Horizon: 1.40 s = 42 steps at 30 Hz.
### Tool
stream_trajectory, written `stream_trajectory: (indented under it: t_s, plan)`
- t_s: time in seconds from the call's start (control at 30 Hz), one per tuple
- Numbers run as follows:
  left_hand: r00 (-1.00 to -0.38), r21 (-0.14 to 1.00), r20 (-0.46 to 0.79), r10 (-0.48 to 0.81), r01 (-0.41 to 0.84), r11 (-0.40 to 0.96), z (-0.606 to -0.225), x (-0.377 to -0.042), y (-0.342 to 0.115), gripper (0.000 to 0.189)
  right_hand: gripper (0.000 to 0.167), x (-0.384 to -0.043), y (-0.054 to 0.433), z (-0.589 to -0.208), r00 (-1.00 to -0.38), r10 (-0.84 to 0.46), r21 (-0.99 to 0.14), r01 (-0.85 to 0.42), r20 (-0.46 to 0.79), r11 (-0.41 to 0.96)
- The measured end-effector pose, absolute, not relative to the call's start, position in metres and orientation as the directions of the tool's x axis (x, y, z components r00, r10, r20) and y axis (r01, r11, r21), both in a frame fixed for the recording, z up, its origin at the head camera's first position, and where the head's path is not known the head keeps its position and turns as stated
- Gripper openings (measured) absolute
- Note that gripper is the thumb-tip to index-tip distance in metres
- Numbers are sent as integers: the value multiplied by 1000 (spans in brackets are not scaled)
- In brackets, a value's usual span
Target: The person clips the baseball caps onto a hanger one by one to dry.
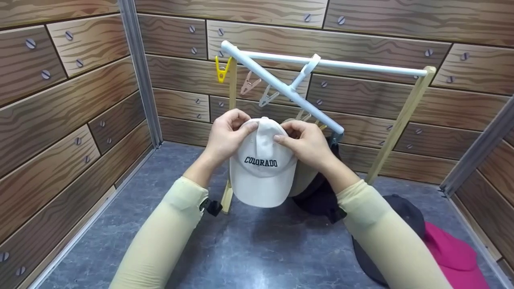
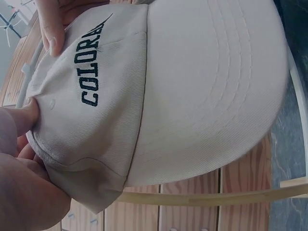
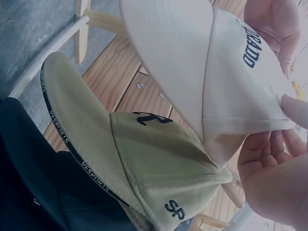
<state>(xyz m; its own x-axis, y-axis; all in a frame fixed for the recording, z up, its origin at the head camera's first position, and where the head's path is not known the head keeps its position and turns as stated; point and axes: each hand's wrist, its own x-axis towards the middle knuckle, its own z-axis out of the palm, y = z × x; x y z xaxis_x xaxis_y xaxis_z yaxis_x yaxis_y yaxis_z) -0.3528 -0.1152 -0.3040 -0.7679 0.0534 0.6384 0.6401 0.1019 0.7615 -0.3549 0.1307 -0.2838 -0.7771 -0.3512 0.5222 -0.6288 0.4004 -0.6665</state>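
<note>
A white baseball cap (image 1: 263, 186) lettered COLORADO hangs brim down between both hands, in front of a pale blue clip hanger (image 1: 277, 82). My left hand (image 1: 225, 134) pinches the top of its crown on the left, thumb in front. On the right side of the crown, my right hand (image 1: 307, 144) pinches the fabric the same way. Right behind it hangs a khaki cap (image 3: 159, 159) with dark lettering, and beyond that a dark navy cap (image 3: 53, 183). Bare clothespins, one yellow (image 1: 222, 72), one pink (image 1: 249, 85) and one white (image 1: 268, 97), dangle from the hanger's left half.
The hanger hooks over the white rail (image 1: 361, 67) of a rack with wooden legs (image 1: 401, 124). At the lower right, a dark cap (image 1: 405, 212) and a magenta cap (image 1: 451, 251) lie on the grey marbled surface (image 1: 257, 257). Wood-patterned walls (image 1: 80, 168) enclose the space.
</note>
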Motion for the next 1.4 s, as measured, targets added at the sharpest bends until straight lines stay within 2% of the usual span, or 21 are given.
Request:
stream_trajectory:
  t_s: [0.2,0.5,0.9,1.17,1.4]
  plan:
    - [-760,754,649,32,649,100,-302,-354,-118,11,27,-358,126,-280,-772,-371,-668,-634,516,389]
    - [-768,761,639,26,637,121,-304,-355,-119,13,34,-364,117,-275,-811,-316,-684,-585,493,435]
    - [-771,762,636,28,634,133,-307,-355,-120,12,53,-376,89,-257,-885,-146,-768,-457,442,448]
    - [-782,773,622,32,620,136,-310,-355,-123,13,45,-379,69,-250,-916,-58,-838,-388,397,384]
    - [-785,774,619,29,616,143,-311,-356,-124,12,48,-376,57,-241,-925,84,-814,-280,371,509]
